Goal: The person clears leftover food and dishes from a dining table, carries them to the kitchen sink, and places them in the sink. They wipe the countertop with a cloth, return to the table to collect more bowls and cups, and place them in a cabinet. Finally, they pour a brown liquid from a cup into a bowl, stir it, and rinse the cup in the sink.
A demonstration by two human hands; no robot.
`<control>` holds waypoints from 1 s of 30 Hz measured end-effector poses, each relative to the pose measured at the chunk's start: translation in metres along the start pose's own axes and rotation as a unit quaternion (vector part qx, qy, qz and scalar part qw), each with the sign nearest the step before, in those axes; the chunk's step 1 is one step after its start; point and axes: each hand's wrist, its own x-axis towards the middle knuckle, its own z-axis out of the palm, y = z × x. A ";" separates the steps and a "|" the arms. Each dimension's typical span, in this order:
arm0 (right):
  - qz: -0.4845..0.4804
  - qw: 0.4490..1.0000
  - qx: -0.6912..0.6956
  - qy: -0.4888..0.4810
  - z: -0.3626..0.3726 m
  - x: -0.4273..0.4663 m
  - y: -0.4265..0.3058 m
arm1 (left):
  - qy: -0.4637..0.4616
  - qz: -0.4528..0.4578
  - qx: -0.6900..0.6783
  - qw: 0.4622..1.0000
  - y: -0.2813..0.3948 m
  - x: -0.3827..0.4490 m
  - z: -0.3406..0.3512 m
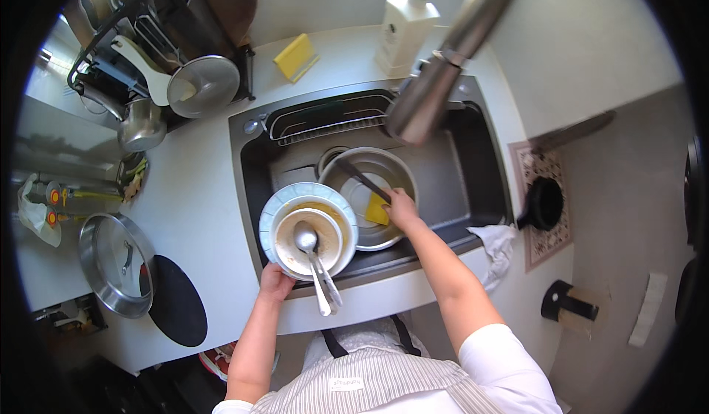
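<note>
My left hand [277,282] grips the rim of a stack of dirty dishes at the sink's front left. A plate with a pale blue rim [270,214] is at the bottom, and a soiled white bowl [285,237] is on top. Metal spoons [306,238] lie in the bowl, their handles sticking out over its near rim. Over a round metal basin [410,178] in the sink, my right hand [402,210] holds a long dark utensil [363,180], blurred at its far end. A yellow sponge [378,209] is at my right fingertips; whether they pinch it is unclear.
The sink [457,176] has a wire rack [332,131] at its back, under a metal faucet [424,101]. A white pump bottle [407,32] stands behind. A white cloth [496,248] hangs over the right front edge. At left are a utensil rack [160,54] and a glass lid [116,264].
</note>
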 end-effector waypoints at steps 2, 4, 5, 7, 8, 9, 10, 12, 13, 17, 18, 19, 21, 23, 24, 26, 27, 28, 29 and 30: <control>0.070 0.997 -0.037 -0.004 0.021 0.018 0.005 | 0.010 0.019 0.006 1.000 -0.001 0.010 0.005; 0.139 0.990 -0.033 0.012 0.037 0.028 0.000 | 0.026 0.020 0.014 0.999 -0.003 0.020 0.010; 0.144 0.989 -0.030 -0.011 0.046 0.034 0.004 | 0.027 0.017 0.018 0.999 -0.003 0.026 0.014; 0.164 0.985 -0.034 -0.046 0.052 0.041 0.026 | 0.021 -0.006 0.026 0.999 -0.007 0.042 0.025; 0.153 0.988 -0.034 0.010 0.056 0.040 0.040 | 0.007 -0.024 0.029 0.999 -0.010 0.052 0.031; 0.135 0.991 -0.019 0.017 0.048 0.034 0.037 | 0.002 -0.035 0.022 0.999 -0.013 0.059 0.025; 0.111 0.994 -0.005 0.021 0.027 0.026 0.021 | -0.002 -0.040 0.011 0.999 -0.019 0.067 0.019; 0.082 0.995 0.025 0.046 -0.028 0.002 -0.004 | -0.005 -0.054 0.012 0.998 -0.030 0.084 0.021; 0.077 0.994 0.023 0.079 -0.049 -0.008 0.002 | -0.008 -0.060 0.017 0.998 -0.036 0.094 0.026; 0.090 0.969 0.058 0.221 -0.120 -0.027 0.042 | -0.040 -0.093 0.027 0.994 -0.058 0.136 0.037; 0.117 0.969 0.044 0.213 -0.134 -0.027 0.050 | -0.033 -0.096 0.032 0.994 -0.064 0.146 0.043; 0.114 0.972 0.002 0.208 -0.140 -0.025 0.065 | -0.025 -0.100 0.040 0.994 -0.069 0.155 0.051; 0.096 0.974 0.017 0.202 -0.140 -0.023 0.076 | -0.023 -0.104 0.044 0.993 -0.080 0.172 0.058; 0.056 0.989 -0.011 0.140 -0.128 -0.021 0.062 | -0.034 -0.103 0.035 0.993 -0.092 0.191 0.054; 0.001 0.992 0.039 0.119 -0.117 -0.023 0.053 | -0.018 -0.101 0.047 0.994 -0.097 0.198 0.054; -0.015 0.997 0.006 0.070 -0.106 -0.028 0.018 | 0.004 -0.097 0.037 0.995 -0.105 0.208 0.049; 0.040 0.999 0.021 0.005 -0.088 -0.027 0.036 | 0.010 -0.098 0.037 0.994 -0.109 0.213 0.052; 0.019 1.000 0.003 0.000 -0.079 -0.027 0.038 | 0.029 -0.097 0.037 0.994 -0.112 0.217 0.053; -0.003 1.000 -0.014 -0.005 -0.071 -0.027 0.040 | 0.036 -0.098 0.041 0.994 -0.114 0.219 0.053; -0.011 1.000 -0.022 -0.009 -0.068 -0.028 0.039 | 0.045 -0.100 0.045 0.993 -0.115 0.220 0.053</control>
